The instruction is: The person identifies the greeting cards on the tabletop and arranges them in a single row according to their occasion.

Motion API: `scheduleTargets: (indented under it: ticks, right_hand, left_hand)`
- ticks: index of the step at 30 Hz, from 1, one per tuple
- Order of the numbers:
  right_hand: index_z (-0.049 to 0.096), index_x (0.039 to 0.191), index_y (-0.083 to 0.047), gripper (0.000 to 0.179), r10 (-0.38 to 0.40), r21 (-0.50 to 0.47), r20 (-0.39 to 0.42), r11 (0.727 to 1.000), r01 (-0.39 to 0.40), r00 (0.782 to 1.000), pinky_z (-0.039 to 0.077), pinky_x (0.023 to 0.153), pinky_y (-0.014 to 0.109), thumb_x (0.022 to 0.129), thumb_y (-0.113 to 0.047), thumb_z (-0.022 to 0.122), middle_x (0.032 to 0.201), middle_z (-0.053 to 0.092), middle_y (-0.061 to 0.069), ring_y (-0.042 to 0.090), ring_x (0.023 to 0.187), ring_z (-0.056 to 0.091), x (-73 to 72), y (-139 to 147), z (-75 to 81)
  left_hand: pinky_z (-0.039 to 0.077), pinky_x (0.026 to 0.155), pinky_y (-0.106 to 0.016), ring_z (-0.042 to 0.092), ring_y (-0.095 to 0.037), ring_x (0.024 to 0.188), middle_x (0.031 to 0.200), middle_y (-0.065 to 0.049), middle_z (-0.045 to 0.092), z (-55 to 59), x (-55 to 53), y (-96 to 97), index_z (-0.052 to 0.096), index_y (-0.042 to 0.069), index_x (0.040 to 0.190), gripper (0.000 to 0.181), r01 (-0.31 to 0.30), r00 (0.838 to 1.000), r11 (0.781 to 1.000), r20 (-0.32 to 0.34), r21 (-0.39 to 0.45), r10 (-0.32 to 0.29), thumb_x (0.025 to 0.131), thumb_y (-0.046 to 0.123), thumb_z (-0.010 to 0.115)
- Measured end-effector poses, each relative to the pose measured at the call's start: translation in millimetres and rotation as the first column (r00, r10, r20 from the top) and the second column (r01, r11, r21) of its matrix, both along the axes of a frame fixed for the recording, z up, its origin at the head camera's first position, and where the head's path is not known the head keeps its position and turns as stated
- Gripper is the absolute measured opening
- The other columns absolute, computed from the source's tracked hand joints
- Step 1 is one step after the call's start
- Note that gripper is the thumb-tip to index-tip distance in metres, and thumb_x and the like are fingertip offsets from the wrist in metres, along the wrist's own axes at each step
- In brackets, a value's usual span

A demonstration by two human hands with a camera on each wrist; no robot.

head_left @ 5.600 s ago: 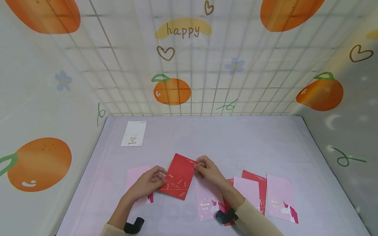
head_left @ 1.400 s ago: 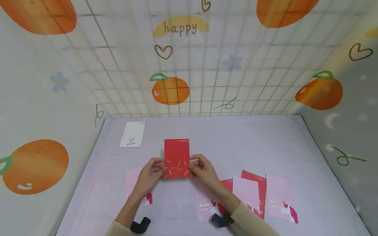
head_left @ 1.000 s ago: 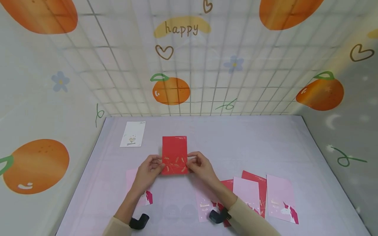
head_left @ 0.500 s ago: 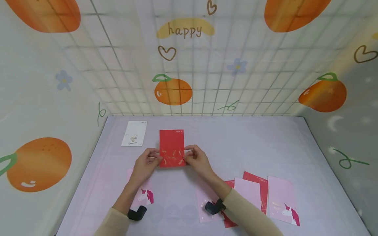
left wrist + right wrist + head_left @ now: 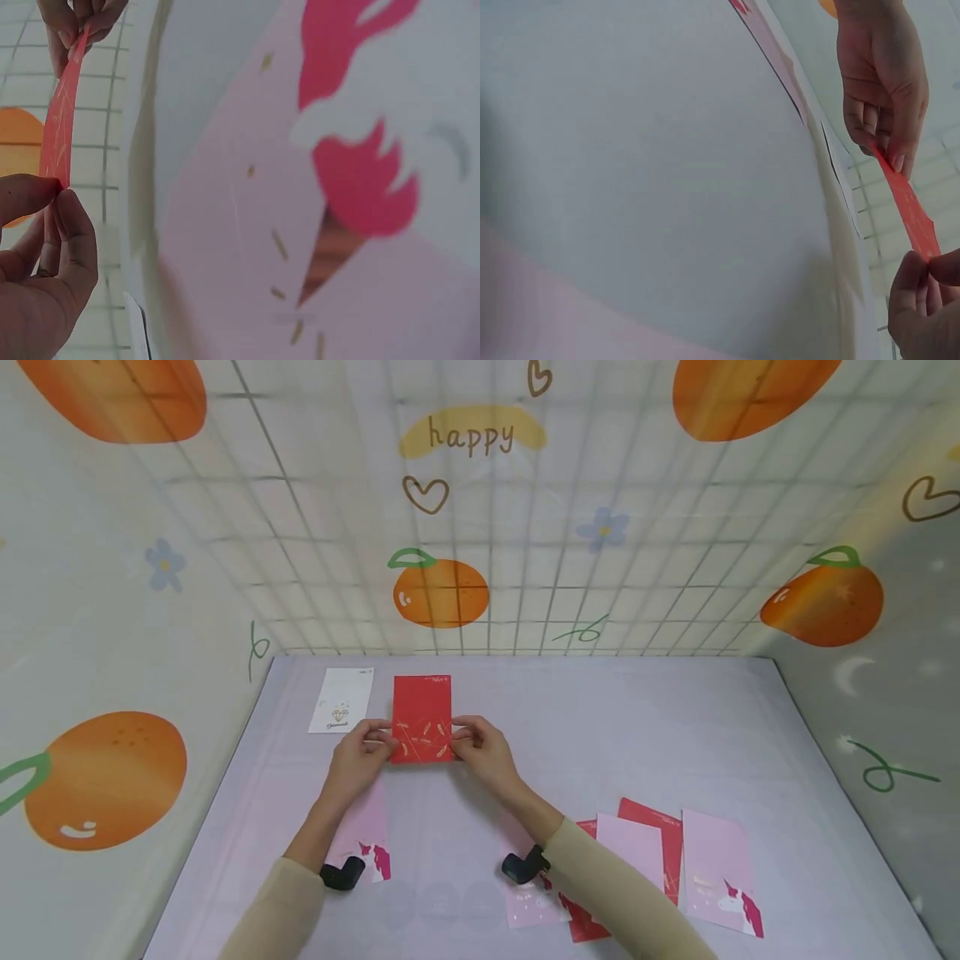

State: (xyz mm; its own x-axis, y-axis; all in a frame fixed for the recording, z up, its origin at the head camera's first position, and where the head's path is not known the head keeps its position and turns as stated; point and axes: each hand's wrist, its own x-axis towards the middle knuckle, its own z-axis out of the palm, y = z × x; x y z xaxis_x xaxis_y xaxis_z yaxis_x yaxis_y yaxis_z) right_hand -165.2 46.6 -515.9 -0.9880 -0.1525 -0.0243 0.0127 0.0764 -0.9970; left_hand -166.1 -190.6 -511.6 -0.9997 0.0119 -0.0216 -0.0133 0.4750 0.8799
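Observation:
A red card (image 5: 422, 706) with gold feather-like prints is held up between both hands, just right of a white card (image 5: 341, 700) with a gold diamond. My left hand (image 5: 356, 762) pinches its lower left edge between thumb and fingers. At the lower right edge, my right hand (image 5: 489, 758) pinches it the same way. Seen from the left wrist, the red card (image 5: 61, 124) is nearly edge-on and slightly bowed; the right wrist view also has the card (image 5: 909, 202) stretched between the hands. Whether its far edge touches the table cannot be told.
A pink unicorn card (image 5: 367, 835) lies below my left forearm. To the right lie several overlapping pink and red cards, among them a pink card (image 5: 630, 847), a red card (image 5: 666, 835) and a separate pink unicorn card (image 5: 720, 868). A printed curtain (image 5: 517, 543) backs the table (image 5: 600, 718).
Both hands first straightened the tilted red card, then carried it away from me and to the left, up beside the white card. The other cards stay where they were.

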Motion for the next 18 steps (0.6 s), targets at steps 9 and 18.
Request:
scheduleTargets:
  ticks: [9,18]
  right_hand:
    - [0.062,0.132,-0.006,0.037,-0.016,0.054,-0.014,0.998,0.016,1.0,0.059,0.078,0.035,0.095,-0.005,0.062,0.103,0.066,0.01,0.023,0.088,0.066,-25.4,-18,-5.5]
    - [0.061,0.132,-0.001,0.038,-0.016,0.067,0.042,0.998,0.013,0.999,0.058,0.075,0.036,0.094,0.0,0.06,0.106,0.066,0.014,0.026,0.086,0.067,-46.5,-30,-10.8]
  left_hand:
    - [0.053,0.076,-0.03,0.069,-0.027,0.094,0.108,-0.013,0.069,-3.8,-28.5,-12.4,0.064,0.005,0.127,0.034,-0.026,0.999,0.998,-0.026,-0.058,0.024,0.095,0.016,0.068]
    - [0.055,0.081,-0.037,0.069,-0.029,0.099,0.111,-0.016,0.069,-9.1,-49.3,-19.3,0.063,0.003,0.126,0.034,-0.061,0.998,0.995,-0.001,-0.081,0.062,0.094,0.014,0.067]
